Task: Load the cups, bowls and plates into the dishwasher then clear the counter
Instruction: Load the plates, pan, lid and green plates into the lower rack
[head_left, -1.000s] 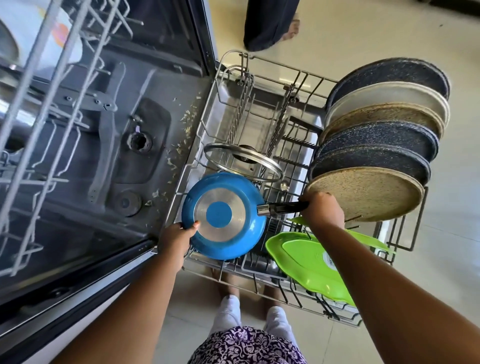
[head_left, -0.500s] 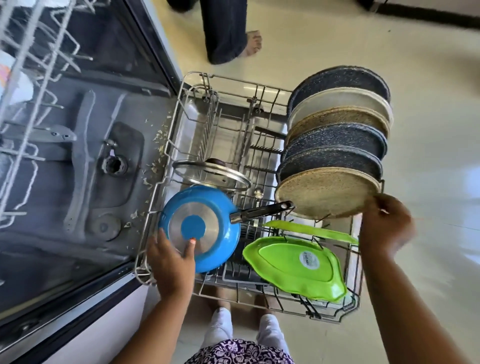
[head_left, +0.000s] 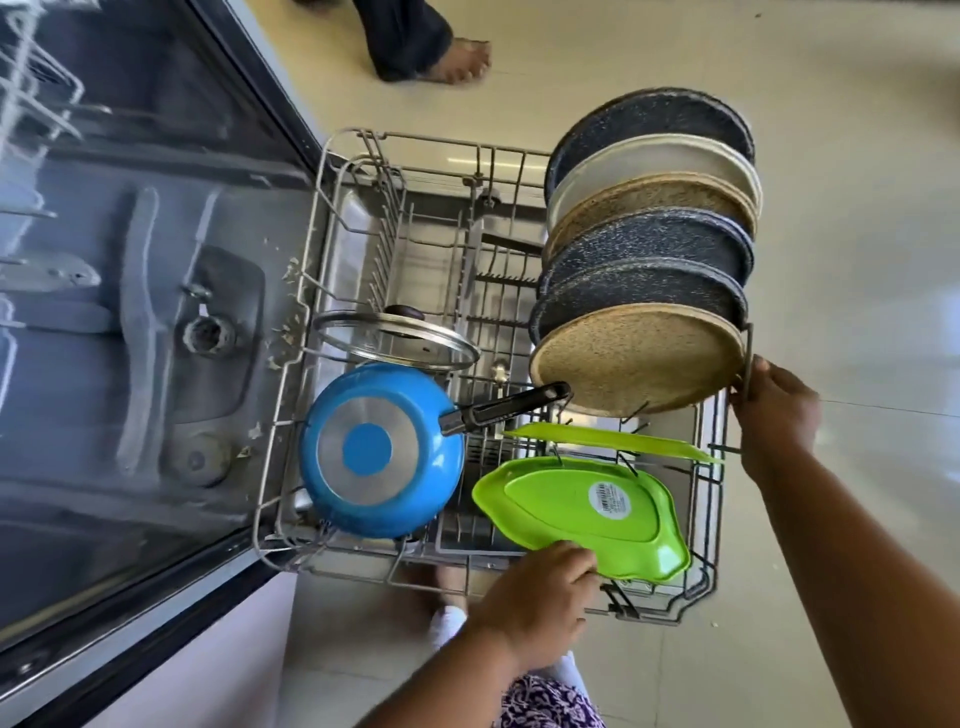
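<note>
Left of frame: dishwasher tub (head_left: 156, 364) open, spray arm (head_left: 139, 322) bare, food scraps along its right edge. An upper rack (head_left: 31, 88) shows in the upper left corner.

Centre: lower rack (head_left: 332, 171) sits pulled out over the floor. In its left part a glass lid (head_left: 395, 340) stands on edge. Just below it is a blue pan (head_left: 382, 449), base facing up, its handle (head_left: 504, 408) pointing right toward the plates.

Lower centre: a green dish (head_left: 582, 509) lies tilted, underside up, with a second green dish (head_left: 608, 441) edge-on behind it. Left hand (head_left: 540, 603) has its fingers curled on the near rim of the tilted dish and appears to be gripping it.

Right: six plates (head_left: 639, 358) stand in a leaning row along the rack's right side. Right hand (head_left: 774, 410) clasps the rack's right rim wire beside the nearest plate.

Risks, as judged:
- The tilted green dish looks loosely seated. Letting go could allow it to slide flat.
- A hard push on the rack could knock the leaning plates together.
- The pan handle could catch the nearest plate.
</note>
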